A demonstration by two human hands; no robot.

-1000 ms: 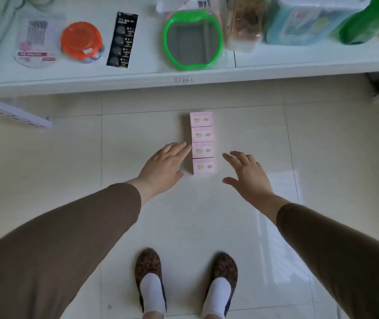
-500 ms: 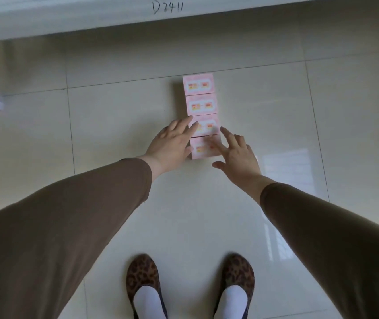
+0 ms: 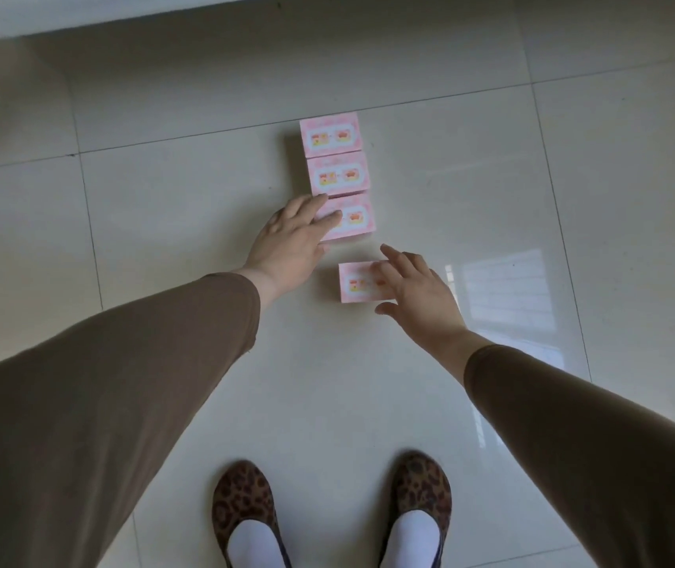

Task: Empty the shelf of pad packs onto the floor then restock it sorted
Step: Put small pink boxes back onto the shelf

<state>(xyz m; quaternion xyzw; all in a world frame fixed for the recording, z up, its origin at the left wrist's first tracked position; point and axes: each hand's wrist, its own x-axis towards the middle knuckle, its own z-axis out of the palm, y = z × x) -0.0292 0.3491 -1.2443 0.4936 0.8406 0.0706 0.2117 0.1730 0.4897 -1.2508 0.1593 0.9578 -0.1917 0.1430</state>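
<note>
While bent over the floor [image 3: 204, 403], reached with both hands: right hand [image 3: 417, 293], fingers spread and laid flat on the nearest pad pack [image 3: 358, 282], long axis crosswise; left hand [image 3: 290, 235], fingers straight, touching the third pack [image 3: 354, 217] of the row.

Four pink pad packs on the tiled floor [image 3: 204, 403]. Three touch in a column: far pack [image 3: 330, 136], middle pack [image 3: 338, 174], near pack [image 3: 350, 218]. Fourth pack [image 3: 358, 284] lies apart, offset toward the right. Left hand [image 3: 292, 235]: straight fingers resting on the near pack's left end. Right hand [image 3: 417, 291]: fingers spread over the fourth pack. Brown sleeves; leopard-print shoes [image 3: 243, 502] at bottom edge.
</note>
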